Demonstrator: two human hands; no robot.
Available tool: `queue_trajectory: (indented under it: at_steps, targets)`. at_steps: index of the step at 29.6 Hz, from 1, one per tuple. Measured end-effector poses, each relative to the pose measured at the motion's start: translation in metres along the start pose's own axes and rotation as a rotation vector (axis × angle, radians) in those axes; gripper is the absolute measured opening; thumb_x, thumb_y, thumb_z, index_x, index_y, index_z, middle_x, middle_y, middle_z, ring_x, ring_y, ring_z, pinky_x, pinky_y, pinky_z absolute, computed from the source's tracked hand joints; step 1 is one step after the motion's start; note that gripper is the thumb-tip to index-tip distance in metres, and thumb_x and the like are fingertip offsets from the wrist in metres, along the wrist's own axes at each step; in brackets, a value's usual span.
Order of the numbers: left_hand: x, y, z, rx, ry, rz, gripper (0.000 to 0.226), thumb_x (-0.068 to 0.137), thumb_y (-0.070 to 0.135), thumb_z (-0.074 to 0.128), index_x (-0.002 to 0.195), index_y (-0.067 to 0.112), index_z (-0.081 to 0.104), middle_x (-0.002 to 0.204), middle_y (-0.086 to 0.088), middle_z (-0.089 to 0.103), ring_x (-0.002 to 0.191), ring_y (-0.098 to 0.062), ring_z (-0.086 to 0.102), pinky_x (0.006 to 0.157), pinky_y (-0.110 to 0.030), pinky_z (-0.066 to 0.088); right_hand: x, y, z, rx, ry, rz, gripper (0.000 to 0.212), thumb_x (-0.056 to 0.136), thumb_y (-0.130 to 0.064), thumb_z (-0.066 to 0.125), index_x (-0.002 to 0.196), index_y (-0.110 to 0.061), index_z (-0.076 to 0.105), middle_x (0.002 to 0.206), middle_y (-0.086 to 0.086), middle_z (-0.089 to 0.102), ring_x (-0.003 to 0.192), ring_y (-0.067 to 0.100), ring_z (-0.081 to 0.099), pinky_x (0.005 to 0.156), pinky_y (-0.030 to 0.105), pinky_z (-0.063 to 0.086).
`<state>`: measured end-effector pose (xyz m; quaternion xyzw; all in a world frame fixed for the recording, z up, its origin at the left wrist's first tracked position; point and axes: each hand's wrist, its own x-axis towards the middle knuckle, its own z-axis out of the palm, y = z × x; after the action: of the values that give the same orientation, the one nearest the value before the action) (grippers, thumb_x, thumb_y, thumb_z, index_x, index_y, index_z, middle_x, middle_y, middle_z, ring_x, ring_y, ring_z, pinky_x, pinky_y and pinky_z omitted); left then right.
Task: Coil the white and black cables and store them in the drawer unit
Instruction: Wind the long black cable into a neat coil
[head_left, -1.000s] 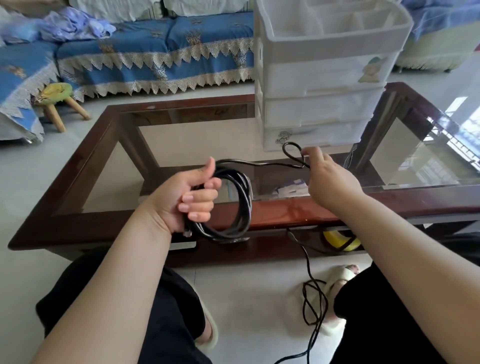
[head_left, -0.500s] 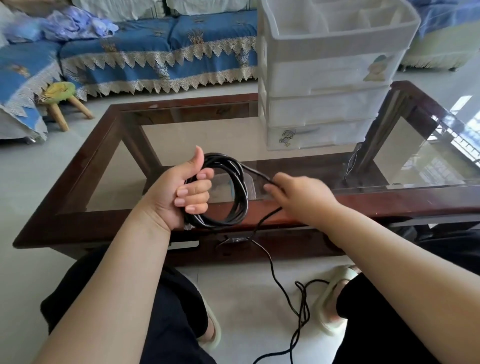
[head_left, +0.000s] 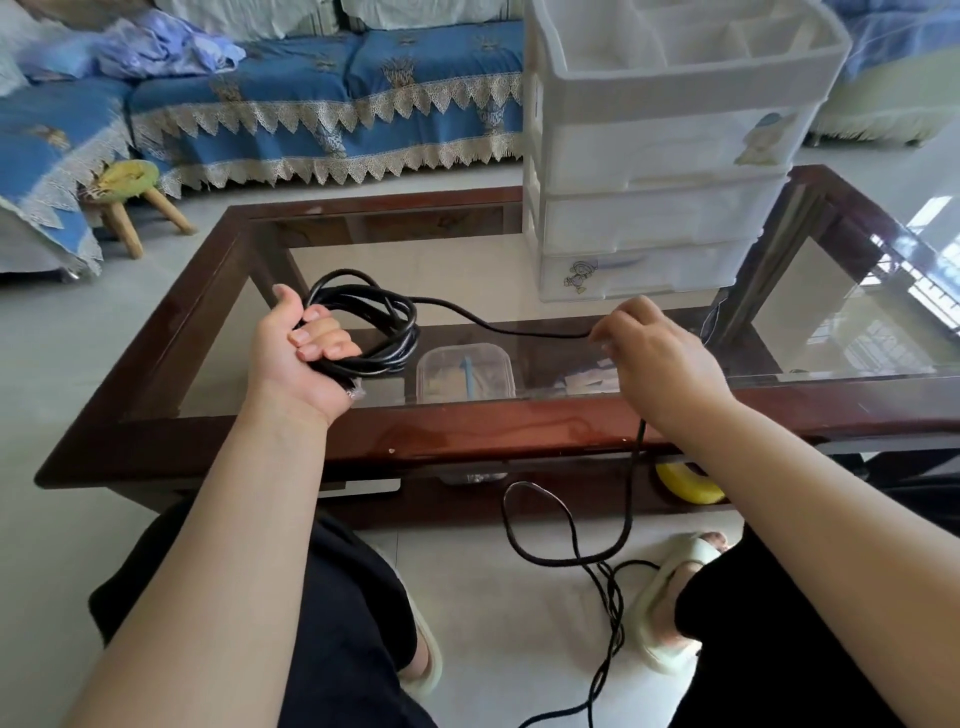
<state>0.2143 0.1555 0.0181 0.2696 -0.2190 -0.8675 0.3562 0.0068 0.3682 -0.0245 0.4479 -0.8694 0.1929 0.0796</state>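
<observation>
In front of me stands the glass-topped coffee table (head_left: 156, 364) with its dark wood frame, and on its far right part sits the white drawer unit (head_left: 660, 171), all its drawers closed, well apart from my hands. My left hand (head_left: 296, 358) hangs over the near left of the table, fingers curled tight round the bundle of the black cable (head_left: 400, 327), thumb up beside the loops. From the top of that coil a single strand runs right to my right hand (head_left: 660, 364), which pinches it between thumb and fingertips; from there the cable drops past the table edge to a loose tangle on the floor (head_left: 467, 597) between my slippers (head_left: 670, 587). A fair length is not yet wound, I judge, so I am mid-coil. To do this turn well, I should bring the strand round to match the size of the loops already in my left hand, let the cable slide through my right fingers rather than drag, and give it a slight twist so it lies flat. The floor tangle may snag, so I should draw slowly. I see no white cable anywhere in view.
</observation>
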Motion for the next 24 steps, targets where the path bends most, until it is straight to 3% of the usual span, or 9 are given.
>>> queue_trajectory:
  at_steps: [3, 5, 7, 10, 14, 17, 20, 24]
  targets:
    - [-0.001, 0.0, 0.0, 0.025, -0.014, 0.011, 0.049, 0.097, 0.048, 0.044, 0.058, 0.018, 0.042, 0.034, 0.01, 0.031, 0.028, -0.008, 0.029, 0.035, -0.014, 0.028, -0.004, 0.005, -0.003, -0.084, -0.138, 0.067, 0.055, 0.089, 0.001, 0.048, 0.135, -0.028, 0.041, 0.119, 0.007, 0.043, 0.07, 0.033, 0.054, 0.052, 0.035, 0.044]
    - [-0.004, -0.003, 0.002, 0.087, -0.061, 0.02, 0.048, 0.098, 0.048, 0.042, 0.06, 0.018, 0.042, 0.034, 0.01, 0.03, 0.028, -0.008, 0.028, 0.035, -0.014, 0.027, -0.005, 0.005, -0.005, -0.156, -0.261, 0.118, 0.064, 0.089, 0.001, 0.045, 0.141, -0.034, 0.032, 0.12, 0.009, 0.041, 0.073, 0.032, 0.054, 0.054, 0.033, 0.04]
    - [-0.007, -0.005, 0.003, 0.17, -0.138, 0.042, 0.047, 0.098, 0.049, 0.039, 0.063, 0.018, 0.041, 0.034, 0.01, 0.03, 0.028, -0.007, 0.027, 0.035, -0.014, 0.027, -0.007, 0.005, -0.001, -0.22, -0.359, 0.09, 0.057, 0.088, 0.001, 0.043, 0.137, -0.03, 0.04, 0.121, 0.009, 0.039, 0.082, 0.034, 0.059, 0.058, 0.034, 0.041]
    - [-0.009, -0.008, 0.006, 0.234, -0.239, 0.064, 0.047, 0.098, 0.052, 0.037, 0.064, 0.019, 0.042, 0.034, 0.01, 0.029, 0.027, -0.006, 0.026, 0.035, -0.015, 0.026, -0.01, 0.005, 0.008, -0.241, -0.361, -0.051, 0.042, 0.085, 0.003, 0.043, 0.123, -0.014, 0.048, 0.125, 0.007, 0.036, 0.099, 0.032, 0.054, 0.066, 0.041, 0.05]
    - [-0.01, -0.012, 0.006, 0.203, -0.207, 0.107, 0.049, 0.098, 0.052, 0.037, 0.061, 0.019, 0.042, 0.035, 0.01, 0.029, 0.028, -0.007, 0.025, 0.035, -0.016, 0.025, -0.021, -0.005, 0.02, -0.259, -0.425, -0.203, 0.039, 0.082, 0.004, 0.042, 0.119, -0.007, 0.044, 0.124, 0.01, 0.04, 0.108, 0.031, 0.049, 0.078, 0.042, 0.05]
    - [-0.007, -0.01, 0.006, 0.11, -0.104, 0.151, 0.052, 0.098, 0.052, 0.038, 0.059, 0.019, 0.041, 0.037, 0.009, 0.029, 0.03, -0.007, 0.025, 0.036, -0.016, 0.025, -0.038, -0.025, 0.032, -0.223, -0.479, -0.241, 0.043, 0.084, -0.002, 0.04, 0.126, -0.011, 0.038, 0.118, 0.009, 0.042, 0.101, 0.033, 0.056, 0.068, 0.043, 0.048]
    - [-0.005, -0.01, 0.007, 0.055, -0.012, 0.193, 0.052, 0.097, 0.053, 0.039, 0.057, 0.019, 0.04, 0.039, 0.009, 0.029, 0.032, -0.007, 0.025, 0.038, -0.017, 0.025, -0.049, -0.04, 0.039, -0.246, -0.506, -0.312, 0.05, 0.085, -0.003, 0.039, 0.133, -0.015, 0.03, 0.116, 0.008, 0.042, 0.08, 0.032, 0.062, 0.046, 0.035, 0.036]
    - [-0.006, -0.019, 0.014, 0.121, 0.079, 0.256, 0.051, 0.097, 0.054, 0.04, 0.058, 0.02, 0.039, 0.042, 0.009, 0.029, 0.036, -0.006, 0.023, 0.039, -0.019, 0.025, -0.054, -0.052, 0.037, -0.315, -0.533, -0.341, 0.041, 0.083, 0.003, 0.042, 0.122, -0.009, 0.037, 0.11, 0.009, 0.045, 0.07, 0.031, 0.057, 0.039, 0.031, 0.021]
